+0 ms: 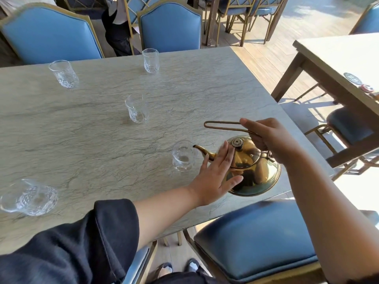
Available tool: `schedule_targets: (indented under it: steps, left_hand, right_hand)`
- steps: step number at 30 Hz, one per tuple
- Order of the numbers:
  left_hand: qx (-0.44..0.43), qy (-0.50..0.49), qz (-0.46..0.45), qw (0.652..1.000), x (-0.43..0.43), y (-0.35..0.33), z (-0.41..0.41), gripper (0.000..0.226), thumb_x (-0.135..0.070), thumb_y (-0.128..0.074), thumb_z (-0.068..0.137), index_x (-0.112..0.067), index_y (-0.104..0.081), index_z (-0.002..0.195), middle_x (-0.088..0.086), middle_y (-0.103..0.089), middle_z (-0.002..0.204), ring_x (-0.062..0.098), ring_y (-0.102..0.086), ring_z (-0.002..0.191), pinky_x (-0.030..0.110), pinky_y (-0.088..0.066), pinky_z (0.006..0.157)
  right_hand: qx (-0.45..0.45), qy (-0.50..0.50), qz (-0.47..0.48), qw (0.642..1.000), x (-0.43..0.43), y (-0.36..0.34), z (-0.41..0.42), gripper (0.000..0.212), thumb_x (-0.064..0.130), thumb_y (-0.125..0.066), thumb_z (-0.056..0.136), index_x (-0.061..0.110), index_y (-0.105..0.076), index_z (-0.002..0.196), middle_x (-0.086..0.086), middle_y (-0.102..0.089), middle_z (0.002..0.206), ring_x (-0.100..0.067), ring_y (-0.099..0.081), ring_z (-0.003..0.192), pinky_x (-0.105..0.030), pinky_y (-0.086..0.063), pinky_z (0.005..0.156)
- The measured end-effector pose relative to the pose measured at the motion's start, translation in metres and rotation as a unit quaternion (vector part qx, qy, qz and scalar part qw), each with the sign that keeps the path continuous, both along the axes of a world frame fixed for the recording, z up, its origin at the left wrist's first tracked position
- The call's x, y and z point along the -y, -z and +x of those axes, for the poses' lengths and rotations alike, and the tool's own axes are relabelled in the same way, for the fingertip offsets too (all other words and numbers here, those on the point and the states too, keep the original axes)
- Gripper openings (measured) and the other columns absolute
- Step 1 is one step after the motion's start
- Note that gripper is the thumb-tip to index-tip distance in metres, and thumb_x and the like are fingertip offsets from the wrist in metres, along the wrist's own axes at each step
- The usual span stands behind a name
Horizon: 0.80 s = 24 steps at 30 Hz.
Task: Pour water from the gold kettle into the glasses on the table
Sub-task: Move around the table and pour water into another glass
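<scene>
The gold kettle point(254, 173) is tilted above the table's right edge, its spout tip at the rim of the nearest glass point(184, 156). My right hand point(270, 138) is shut on the kettle's wire handle. My left hand point(215, 177) lies flat with fingers spread against the kettle's lid and side. Several other clear glasses stand on the stone-pattern table point(92, 140): one at the middle point(137, 108), one at the back point(151, 60), one at the back left point(64, 73), and one at the near left point(30, 197).
Blue padded chairs stand behind the table point(170, 27) and at its near right corner point(258, 240). A second table point(338, 58) with small items is to the right. A person in dark clothes sits at the back point(119, 27).
</scene>
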<state>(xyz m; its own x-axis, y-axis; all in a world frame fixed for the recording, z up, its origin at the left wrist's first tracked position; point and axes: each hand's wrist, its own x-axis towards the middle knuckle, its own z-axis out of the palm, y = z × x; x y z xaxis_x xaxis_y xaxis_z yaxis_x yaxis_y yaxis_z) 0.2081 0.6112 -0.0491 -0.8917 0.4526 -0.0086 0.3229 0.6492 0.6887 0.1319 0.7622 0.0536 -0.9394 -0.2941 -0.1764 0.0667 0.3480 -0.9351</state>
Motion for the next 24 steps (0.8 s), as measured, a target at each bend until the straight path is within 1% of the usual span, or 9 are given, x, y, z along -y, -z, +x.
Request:
schedule_targets:
  steps: [2, 4, 8, 11, 14, 16, 19, 22, 24]
  left_hand:
    - [0.000, 0.001, -0.008, 1.000, -0.001, 0.001, 0.000, 0.072, -0.049, -0.028, 0.097, -0.024, 0.019, 0.146, -0.005, 0.028, 0.154, 0.004, 0.025, 0.141, 0.039, 0.019, 0.112]
    - [0.003, 0.002, -0.008, 1.000, -0.003, 0.001, 0.000, 0.072, -0.049, -0.028, 0.097, -0.025, 0.019, 0.146, -0.006, 0.028, 0.154, 0.003, 0.025, 0.140, 0.038, 0.019, 0.112]
    - [0.004, -0.005, 0.008, 1.000, -0.006, -0.001, 0.002, 0.070, -0.048, -0.029, 0.097, -0.028, 0.017, 0.146, -0.008, 0.025, 0.155, 0.001, 0.023, 0.140, 0.039, 0.018, 0.113]
    - [-0.006, -0.008, 0.029, 1.000, -0.009, -0.006, 0.002, 0.068, -0.047, -0.029, 0.097, -0.028, 0.014, 0.147, -0.008, 0.020, 0.157, 0.000, 0.021, 0.141, 0.040, 0.016, 0.115]
    - [-0.025, -0.006, 0.056, 0.998, -0.011, -0.015, 0.003, 0.067, -0.048, -0.028, 0.096, -0.027, 0.008, 0.148, -0.008, 0.016, 0.158, 0.000, 0.020, 0.141, 0.041, 0.014, 0.115]
    - [-0.034, -0.007, 0.073, 0.997, -0.012, -0.021, 0.004, 0.066, -0.048, -0.027, 0.095, -0.028, 0.004, 0.149, -0.009, 0.012, 0.158, -0.001, 0.019, 0.141, 0.040, 0.015, 0.115]
    - [-0.058, 0.000, 0.091, 0.994, -0.006, -0.030, 0.009, 0.063, -0.048, -0.026, 0.095, -0.029, 0.000, 0.149, -0.009, 0.007, 0.159, 0.001, 0.014, 0.143, 0.041, 0.016, 0.114]
    - [-0.091, 0.014, 0.101, 0.991, 0.008, -0.042, 0.017, 0.063, -0.052, -0.024, 0.094, -0.028, -0.006, 0.150, -0.008, 0.002, 0.160, 0.004, 0.009, 0.145, 0.042, 0.015, 0.113]
    - [-0.112, 0.028, 0.100, 0.988, 0.021, -0.053, 0.025, 0.066, -0.055, -0.022, 0.092, -0.027, -0.008, 0.150, -0.006, -0.001, 0.160, 0.006, 0.007, 0.145, 0.042, 0.014, 0.113]
  right_hand:
    - [0.013, 0.014, -0.033, 0.999, -0.005, 0.005, 0.002, 0.047, 0.042, -0.062, 0.076, 0.014, -0.035, 0.050, 0.009, -0.029, 0.040, -0.009, -0.020, 0.037, -0.021, -0.018, 0.039]
    - [0.023, 0.027, -0.067, 0.997, -0.010, 0.009, 0.005, 0.046, 0.041, -0.062, 0.074, 0.014, -0.035, 0.049, 0.008, -0.029, 0.039, -0.009, -0.020, 0.037, -0.025, -0.015, 0.041]
    - [0.033, 0.052, -0.118, 0.991, -0.016, 0.012, 0.010, 0.049, 0.034, -0.061, 0.082, 0.021, -0.042, 0.038, 0.010, -0.031, 0.037, -0.007, -0.021, 0.033, -0.019, -0.016, 0.037]
    - [0.023, 0.086, -0.121, 0.989, -0.019, 0.005, 0.017, 0.058, 0.029, -0.056, 0.091, 0.022, -0.040, 0.036, 0.010, -0.029, 0.036, -0.007, -0.020, 0.033, -0.017, -0.018, 0.036]
    - [0.011, 0.140, -0.141, 0.980, -0.017, -0.005, 0.029, 0.060, 0.031, -0.057, 0.091, 0.022, -0.037, 0.035, 0.009, -0.028, 0.036, -0.007, -0.019, 0.033, -0.017, -0.016, 0.036]
    - [-0.006, 0.185, -0.163, 0.969, -0.015, -0.011, 0.041, 0.056, 0.030, -0.058, 0.091, 0.023, -0.037, 0.040, 0.009, -0.027, 0.037, -0.008, -0.017, 0.034, -0.018, -0.015, 0.036]
    - [-0.034, 0.230, -0.182, 0.955, -0.006, -0.022, 0.064, 0.041, 0.030, -0.058, 0.091, 0.018, -0.043, 0.055, 0.008, -0.029, 0.039, -0.008, -0.018, 0.036, -0.019, -0.015, 0.038]
    - [-0.064, 0.278, -0.204, 0.936, 0.012, -0.032, 0.091, 0.044, 0.031, -0.058, 0.091, 0.019, -0.043, 0.052, 0.007, -0.029, 0.041, -0.009, -0.018, 0.040, -0.025, -0.014, 0.045]
    - [-0.088, 0.308, -0.214, 0.923, 0.029, -0.039, 0.110, 0.047, 0.031, -0.058, 0.091, 0.018, -0.038, 0.051, 0.008, -0.029, 0.038, -0.010, -0.019, 0.039, -0.026, -0.014, 0.044]
